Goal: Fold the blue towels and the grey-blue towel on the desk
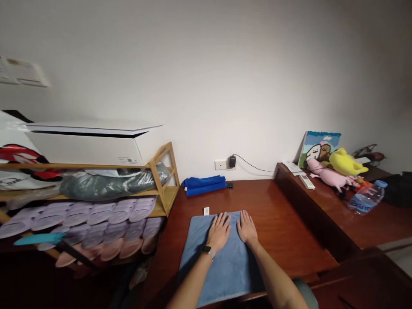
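Note:
A grey-blue cloth (222, 270) lies spread flat on the reddish-brown wooden table (277, 223), with a small white tag (206, 211) sticking out at its far edge. My left hand (219, 231) rests palm down on the cloth, fingers spread; a dark watch is on that wrist. Near the cloth's far right corner, my right hand (247, 228) also lies flat on it, its fingers stretched forward and close together. Neither hand grips anything. Behind the cloth, against the wall, sits a folded bright blue cloth (206, 185).
To the left, a wooden rack (167, 201) holds a white box (90, 146) and rows of purple and pink slippers (112, 212). On the higher surface at right are a water bottle (367, 198), a pink plush toy (331, 174), a yellow plush toy (346, 162) and a remote (307, 181).

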Demonstrator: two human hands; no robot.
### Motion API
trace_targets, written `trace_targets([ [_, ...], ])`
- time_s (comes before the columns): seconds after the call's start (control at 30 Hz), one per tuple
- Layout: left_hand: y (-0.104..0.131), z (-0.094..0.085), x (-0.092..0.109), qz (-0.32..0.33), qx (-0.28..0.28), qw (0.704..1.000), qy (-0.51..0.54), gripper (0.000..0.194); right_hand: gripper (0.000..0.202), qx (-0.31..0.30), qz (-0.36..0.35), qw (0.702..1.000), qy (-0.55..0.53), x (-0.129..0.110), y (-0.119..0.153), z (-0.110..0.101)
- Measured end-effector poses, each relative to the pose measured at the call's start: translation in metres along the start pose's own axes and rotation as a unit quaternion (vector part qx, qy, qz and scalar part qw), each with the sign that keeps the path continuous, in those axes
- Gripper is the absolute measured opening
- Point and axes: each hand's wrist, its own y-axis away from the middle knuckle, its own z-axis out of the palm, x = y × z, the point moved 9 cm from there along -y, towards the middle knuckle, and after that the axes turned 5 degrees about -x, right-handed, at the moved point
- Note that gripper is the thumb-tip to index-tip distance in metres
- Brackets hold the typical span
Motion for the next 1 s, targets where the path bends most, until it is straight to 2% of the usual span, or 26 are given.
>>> trace_targets([
  [0.03,-0.008,0.005,-0.006,-0.005,-0.007,1.000,0.000,0.057,0.072,0.001,0.001,1.000,0.001,0.000,-0.001,0.000],
  [0.1,-0.008,0.012,-0.033,-0.027,-0.015,1.000,-0.002,0.056,0.072,0.003,0.004,1.000,0.001,0.001,-0.003,0.000],
  [0.27,0.035,0.002,-0.134,-0.113,-0.004,0.993,-0.025,0.061,0.071,0.004,0.016,1.000,0.007,0.003,-0.004,0.003],
  [0.3,0.042,0.000,-0.149,-0.128,0.000,0.991,-0.031,0.062,0.071,0.004,0.018,1.000,0.009,0.003,-0.003,0.002],
  [0.37,0.052,-0.003,-0.168,-0.143,0.003,0.989,-0.040,0.063,0.070,0.004,0.019,1.000,0.013,0.001,-0.001,0.000],
  [0.67,0.044,-0.003,-0.169,-0.149,0.015,0.987,-0.053,0.065,0.072,-0.029,0.009,0.999,0.016,-0.004,-0.004,-0.007],
  [0.87,0.041,-0.006,-0.177,-0.148,0.014,0.987,-0.067,0.066,0.073,-0.022,0.013,1.000,0.013,-0.003,-0.007,-0.005],
  [0.93,0.039,-0.010,-0.171,-0.149,0.028,0.986,-0.073,0.066,0.073,-0.020,0.011,1.000,0.012,-0.003,-0.007,-0.004],
  [1.0,0.031,-0.014,-0.149,-0.137,0.049,0.987,-0.073,0.065,0.072,-0.018,0.009,1.000,0.007,-0.003,-0.007,-0.004],
])
